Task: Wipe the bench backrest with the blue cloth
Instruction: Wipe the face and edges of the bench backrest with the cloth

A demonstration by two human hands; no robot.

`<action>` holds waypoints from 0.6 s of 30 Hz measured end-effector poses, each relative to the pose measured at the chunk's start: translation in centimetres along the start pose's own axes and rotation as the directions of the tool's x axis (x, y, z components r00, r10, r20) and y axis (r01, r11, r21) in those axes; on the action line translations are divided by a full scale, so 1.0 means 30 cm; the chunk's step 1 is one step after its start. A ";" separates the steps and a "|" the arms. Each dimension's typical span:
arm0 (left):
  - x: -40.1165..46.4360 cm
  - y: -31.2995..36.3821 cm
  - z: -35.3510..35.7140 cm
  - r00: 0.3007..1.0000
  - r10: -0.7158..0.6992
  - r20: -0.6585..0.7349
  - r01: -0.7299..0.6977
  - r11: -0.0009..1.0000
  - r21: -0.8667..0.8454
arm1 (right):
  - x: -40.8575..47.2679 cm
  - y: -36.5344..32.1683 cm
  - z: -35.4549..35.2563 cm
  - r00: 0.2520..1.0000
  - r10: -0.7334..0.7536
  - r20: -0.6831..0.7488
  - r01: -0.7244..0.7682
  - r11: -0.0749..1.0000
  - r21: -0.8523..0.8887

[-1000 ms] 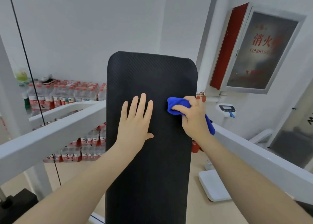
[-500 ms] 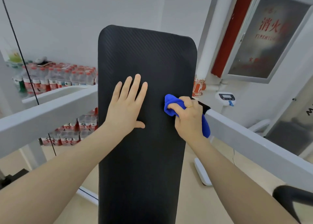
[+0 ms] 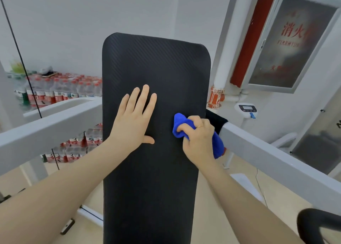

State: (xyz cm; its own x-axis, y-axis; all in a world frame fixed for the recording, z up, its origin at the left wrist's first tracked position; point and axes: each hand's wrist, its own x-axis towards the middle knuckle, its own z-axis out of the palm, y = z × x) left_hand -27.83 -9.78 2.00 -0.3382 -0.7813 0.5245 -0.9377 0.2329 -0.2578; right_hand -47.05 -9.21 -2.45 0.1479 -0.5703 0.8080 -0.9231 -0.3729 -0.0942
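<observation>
Backrest (image 3: 156,170): upright black pad, being steadied by the left hand (image 3: 135,118), laid flat with fingers straight. Cloth (image 3: 181,126): being gripped, bunched, by the right hand (image 3: 200,142) and pressed against the pad's right edge. Even pressure and overlapping strokes are being called for, judging by the unwiped area.

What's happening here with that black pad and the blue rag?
A person is cleaning a gym bench. Their right hand grips a bunched blue cloth and presses it against the right edge of the black backrest. Their left hand lies flat on the pad, fingers straight. Packs of bottled water are stacked behind.
</observation>
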 end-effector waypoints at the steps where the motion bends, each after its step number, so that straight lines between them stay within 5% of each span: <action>1: 0.003 -0.004 0.001 1.000 0.006 -0.009 -0.006 1.000 0.011 | 0.017 0.009 -0.007 0.999 -0.045 0.021 0.045 0.999 0.004; 3: -0.002 -0.006 0.004 1.000 0.005 -0.002 -0.005 1.000 0.027 | 0.099 0.028 -0.036 0.996 -0.083 0.032 0.083 0.997 -0.002; 8: -0.004 -0.004 0.002 1.000 0.001 0.012 -0.001 1.000 0.010 | 0.297 0.006 -0.078 0.978 0.201 -0.058 -0.198 0.979 0.051; 14: -0.006 -0.010 0.026 0.999 -0.003 -0.041 0.005 0.999 0.043 | -0.041 -0.016 0.019 0.997 -0.057 0.042 0.058 0.998 -0.027; 18: -0.009 -0.021 0.046 0.998 0.003 -0.058 -0.001 1.000 0.030 | 0.000 0.006 0.011 0.991 -0.115 0.061 0.115 0.993 0.014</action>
State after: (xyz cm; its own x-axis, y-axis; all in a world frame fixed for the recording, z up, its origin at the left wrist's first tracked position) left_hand -27.06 -10.51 0.90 -0.3453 -0.7456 0.5700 -0.9344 0.2163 -0.2830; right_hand -47.10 -9.53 -2.67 0.2748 -0.5669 0.7766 -0.8950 -0.4460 -0.0089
